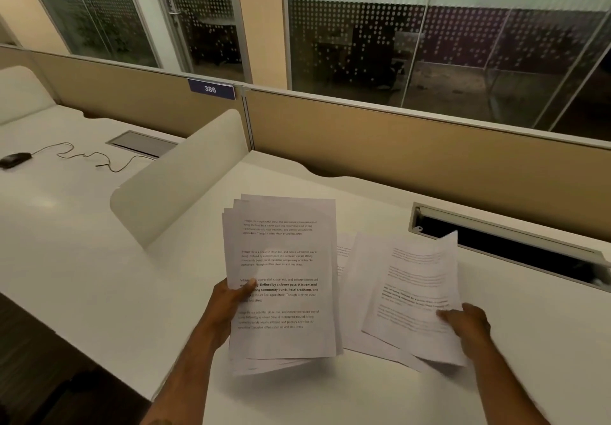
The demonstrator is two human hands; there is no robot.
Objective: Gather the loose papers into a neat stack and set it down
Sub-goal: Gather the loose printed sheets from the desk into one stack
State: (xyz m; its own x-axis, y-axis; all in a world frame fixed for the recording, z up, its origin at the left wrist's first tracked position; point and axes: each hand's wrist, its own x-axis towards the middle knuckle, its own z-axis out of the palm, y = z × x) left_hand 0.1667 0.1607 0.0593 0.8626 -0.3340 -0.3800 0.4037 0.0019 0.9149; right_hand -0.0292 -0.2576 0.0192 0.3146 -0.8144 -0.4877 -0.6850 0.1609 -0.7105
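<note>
My left hand (231, 305) grips a fanned bundle of printed sheets (284, 275) by its left edge, thumb on top, holding it above the white desk (330, 391). My right hand (469, 325) pinches one printed sheet (416, 292) at its lower right corner; the sheet is lifted and slightly blurred. Under and to the left of that sheet lie more loose papers (357, 325) flat on the desk, partly hidden by the bundle and the lifted sheet.
An open cable tray (509, 242) is cut into the desk behind the papers. A beige partition (413, 153) runs along the back. A white curved divider (185, 180) stands at the left; beyond it lie a black mouse (15, 160) and its cord.
</note>
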